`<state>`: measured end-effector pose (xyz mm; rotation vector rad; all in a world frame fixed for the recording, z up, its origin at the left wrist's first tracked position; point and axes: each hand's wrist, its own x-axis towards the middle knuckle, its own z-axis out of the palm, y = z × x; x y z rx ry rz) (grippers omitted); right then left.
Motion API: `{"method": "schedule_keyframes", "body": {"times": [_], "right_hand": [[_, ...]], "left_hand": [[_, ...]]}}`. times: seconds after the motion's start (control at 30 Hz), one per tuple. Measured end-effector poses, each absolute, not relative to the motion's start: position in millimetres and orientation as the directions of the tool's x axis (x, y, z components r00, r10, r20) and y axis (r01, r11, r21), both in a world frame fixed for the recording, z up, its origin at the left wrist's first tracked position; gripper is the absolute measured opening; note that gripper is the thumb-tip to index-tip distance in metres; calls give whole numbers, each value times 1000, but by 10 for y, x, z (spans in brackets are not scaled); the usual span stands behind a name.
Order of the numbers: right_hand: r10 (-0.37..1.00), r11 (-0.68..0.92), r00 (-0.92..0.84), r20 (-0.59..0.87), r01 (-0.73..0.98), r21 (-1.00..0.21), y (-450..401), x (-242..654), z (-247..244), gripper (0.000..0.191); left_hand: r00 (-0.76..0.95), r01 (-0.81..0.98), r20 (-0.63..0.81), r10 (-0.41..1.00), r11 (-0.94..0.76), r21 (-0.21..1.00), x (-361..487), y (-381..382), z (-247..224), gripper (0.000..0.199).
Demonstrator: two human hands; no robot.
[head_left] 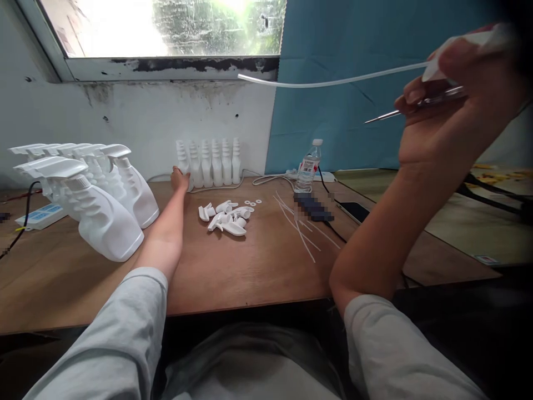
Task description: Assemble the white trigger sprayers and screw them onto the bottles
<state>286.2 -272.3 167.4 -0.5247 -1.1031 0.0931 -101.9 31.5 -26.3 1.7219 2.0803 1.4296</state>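
Observation:
My left hand (180,179) reaches to the leftmost white bottle (182,155) in a row by the wall, its fingers closed round the lower part. Raised at the upper right, my right hand (445,94) holds a white spray head (478,40) with a long thin tube (325,84) pointing left. A metal-tipped tool (385,116) is also in that hand. Several white trigger pieces (227,218) lie in a pile on the wooden table (258,272), with small white rings (252,203) beside them.
Several bottles with spray heads (110,222) stand at the left, near a power strip (41,215). Loose thin tubes (297,225), a clear water bottle (308,169), a phone (353,211) and cables are on the right. A window (175,28) is above the wall.

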Motion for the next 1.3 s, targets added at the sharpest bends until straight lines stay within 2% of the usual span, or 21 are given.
{"method": "schedule_keyframes", "body": {"times": [0.13,0.4,0.53,0.73,0.87,0.93,1.0,1.1,1.2,1.27,1.3], "right_hand": [[304,928,463,833,56,-370,-2759,2768,1665,25],[318,921,458,830,57,-385,-2748,2751,1659,23],[330,909,425,843,98,-406,-2739,2741,1644,21],[314,914,381,869,127,-386,-2670,2662,1642,29],[477,846,288,830,104,-522,-2603,2586,1622,31],[618,759,194,761,105,-643,-2550,2561,1601,42],[778,614,59,625,138,-777,-2488,2538,1572,54],[931,343,-230,284,281,-896,-2401,2459,1505,59],[934,172,-356,-14,485,-857,-2336,2269,1348,60],[923,135,-366,-121,600,-788,-2309,2089,1154,61],[907,185,-403,-122,641,-745,-2303,1994,1032,59]], "left_hand": [[-316,743,425,848,-57,667,-1013,390,-352,40],[-231,735,258,938,-5,678,-1088,383,-586,59],[-219,709,231,948,-8,705,-1102,354,-618,63],[-304,639,293,907,-34,769,-1101,68,-667,48],[-396,592,346,850,-52,805,-1066,-269,-676,36],[-420,570,372,828,-77,818,-1030,-475,-662,31],[-408,552,415,813,-141,822,-981,-709,-641,29],[-309,511,509,803,-312,801,-884,-1100,-619,22],[-134,424,583,801,-485,765,-742,-1497,-630,13],[-12,353,598,801,-556,752,-613,-1740,-648,12],[51,292,590,806,-577,763,-542,-1850,-656,18]]}}
